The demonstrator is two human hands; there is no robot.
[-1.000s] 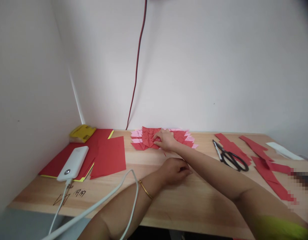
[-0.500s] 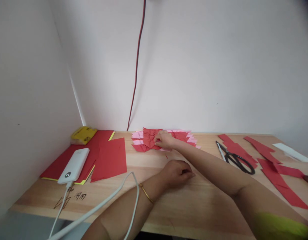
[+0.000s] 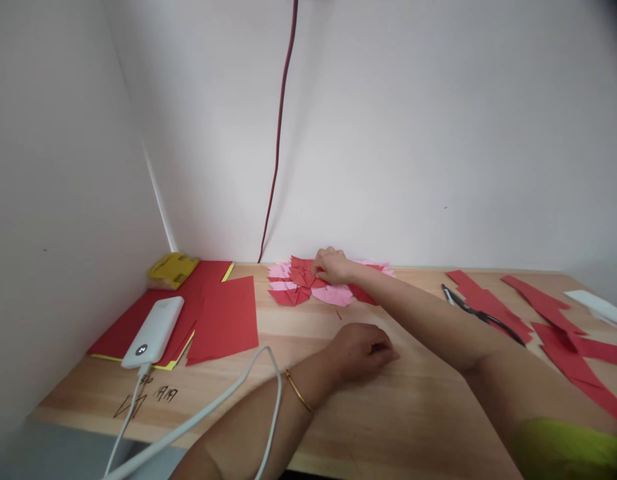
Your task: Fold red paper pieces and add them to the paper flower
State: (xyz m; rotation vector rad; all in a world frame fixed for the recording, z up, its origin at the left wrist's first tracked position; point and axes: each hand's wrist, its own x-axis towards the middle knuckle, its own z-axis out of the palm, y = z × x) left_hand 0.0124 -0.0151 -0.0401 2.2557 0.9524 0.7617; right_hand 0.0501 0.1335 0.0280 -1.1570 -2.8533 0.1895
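Under the right hand point(image 3: 332, 267), folded paper pieces point(image 3: 308, 287) fan red and pink.

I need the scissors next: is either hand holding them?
No, the scissors lie untouched on the table; the right hand touches the folded papers and the left hand rests curled on the table.

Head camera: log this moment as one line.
right hand: on folded paper pile | left hand: resting on table | scissors: untouched, far right
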